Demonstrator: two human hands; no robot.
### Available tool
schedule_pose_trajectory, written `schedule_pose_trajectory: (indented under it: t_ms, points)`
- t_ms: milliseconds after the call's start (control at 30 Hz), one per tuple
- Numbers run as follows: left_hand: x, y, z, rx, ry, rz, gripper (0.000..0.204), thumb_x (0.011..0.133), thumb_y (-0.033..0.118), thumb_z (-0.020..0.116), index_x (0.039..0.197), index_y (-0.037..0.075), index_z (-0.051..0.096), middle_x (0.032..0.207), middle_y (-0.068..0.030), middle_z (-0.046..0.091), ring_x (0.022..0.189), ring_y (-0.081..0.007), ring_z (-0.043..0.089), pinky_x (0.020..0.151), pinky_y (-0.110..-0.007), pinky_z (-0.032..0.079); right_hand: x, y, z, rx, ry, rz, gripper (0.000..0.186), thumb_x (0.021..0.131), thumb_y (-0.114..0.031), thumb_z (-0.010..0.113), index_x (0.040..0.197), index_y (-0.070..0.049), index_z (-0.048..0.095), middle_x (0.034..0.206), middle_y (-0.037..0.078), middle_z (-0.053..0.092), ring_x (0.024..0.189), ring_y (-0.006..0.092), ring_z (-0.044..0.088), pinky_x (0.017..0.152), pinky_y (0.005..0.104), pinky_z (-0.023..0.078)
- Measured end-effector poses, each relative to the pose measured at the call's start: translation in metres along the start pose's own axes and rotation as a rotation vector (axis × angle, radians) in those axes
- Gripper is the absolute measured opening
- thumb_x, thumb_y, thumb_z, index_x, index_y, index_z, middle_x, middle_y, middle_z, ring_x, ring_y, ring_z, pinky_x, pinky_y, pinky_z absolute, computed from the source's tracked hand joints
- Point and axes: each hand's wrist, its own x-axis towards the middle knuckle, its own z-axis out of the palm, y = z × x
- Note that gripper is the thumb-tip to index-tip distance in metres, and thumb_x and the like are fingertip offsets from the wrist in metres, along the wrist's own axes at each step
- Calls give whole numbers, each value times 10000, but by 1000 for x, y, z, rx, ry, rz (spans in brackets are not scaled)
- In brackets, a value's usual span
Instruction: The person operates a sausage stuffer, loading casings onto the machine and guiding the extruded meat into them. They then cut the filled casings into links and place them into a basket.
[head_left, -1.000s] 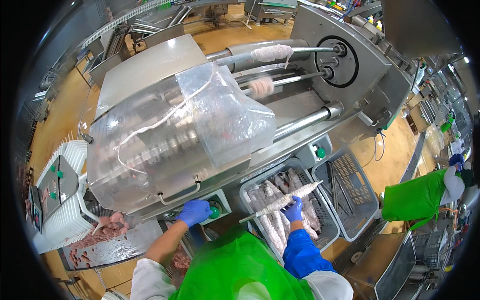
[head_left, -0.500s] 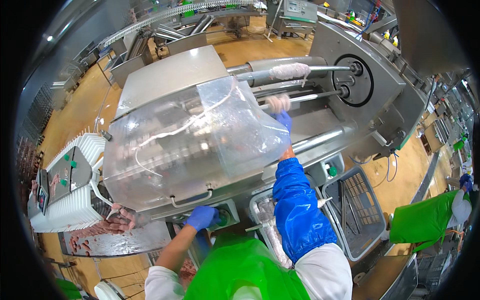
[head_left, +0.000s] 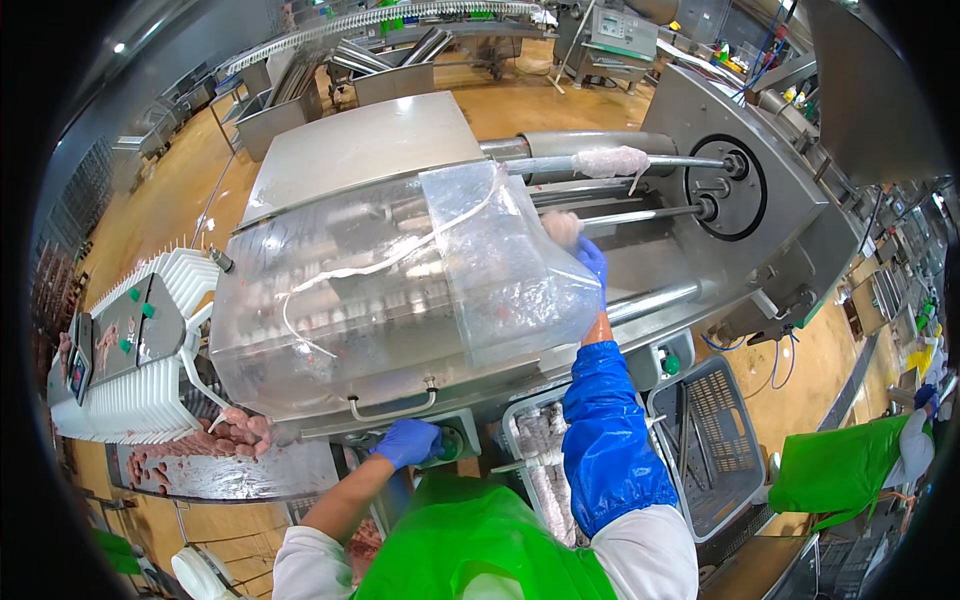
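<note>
My left hand (head_left: 408, 443), in a blue glove, rests at the control box (head_left: 462, 420) with its green button, below the machine's front edge. Its fingers look stretched over the box and grip nothing I can see. My right hand (head_left: 594, 262), also gloved, is raised at the right end of the clear cover (head_left: 360, 270), by a hanging plastic sheet (head_left: 520, 270). Its fingers point upward, apparently touching a short bunch of pale sausage casing (head_left: 562, 229) on the front steel tube (head_left: 640, 216). The sheet partly hides this hand. Another casing bunch (head_left: 612, 161) sits on the rear tube.
Sausages (head_left: 240, 432) lie at the left on a steel tray (head_left: 270, 480), under a conveyor with white plates (head_left: 130, 405). Below my right arm stand a bin of casing sticks (head_left: 550, 470) and a grey crate (head_left: 735, 430) with rods. A person in a green apron (head_left: 840, 470) works at the far right.
The casing bunch on the front tube looks shorter, and my right hand now sits at its right lower side. The view has shifted slightly; my left hand stays at the control box.
</note>
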Motion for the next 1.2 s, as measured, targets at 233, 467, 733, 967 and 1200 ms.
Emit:
schedule_pose_trajectory:
  t_ms: [233,467,733,967,1200]
  points:
    - [-8,6,-1,-55,22,-5,227,804,346,560,810,157,685,752,-120,672,711,-326,654,620,-472,502,-53,-30,-55,-610,47,-341,359,886,-28,549,1239,-22,612,1008,71,669,922,170,602,852,307,489]
    - [-17,4,8,-86,80,-53,266,678,264,655,860,89,737,808,-155,697,748,-340,680,649,-467,526,-57,-13,-114,-1378,-172,-479,413,669,-228,795,1021,-39,686,954,168,686,906,355,647,772,433,504]
    - [-8,5,8,-54,112,-32,210,689,260,656,815,109,730,810,-136,696,741,-329,674,634,-454,515,-30,-4,-134,-1290,-251,-436,406,730,-227,757,1080,-36,678,1086,186,680,977,356,648,833,417,509]
    - [-4,0,15,-23,63,0,213,697,239,661,859,121,731,838,-131,701,766,-335,676,650,-465,521,9,26,-176,-1018,-216,-193,362,877,-224,635,1160,2,641,1137,141,679,999,260,643,857,388,507]
    - [-2,-4,26,-34,68,-23,223,690,225,668,883,130,728,856,-132,698,802,-348,672,661,-473,521,4,39,-156,-1090,-149,-126,370,925,-212,587,1232,-6,611,1192,127,660,1049,244,626,906,383,498]
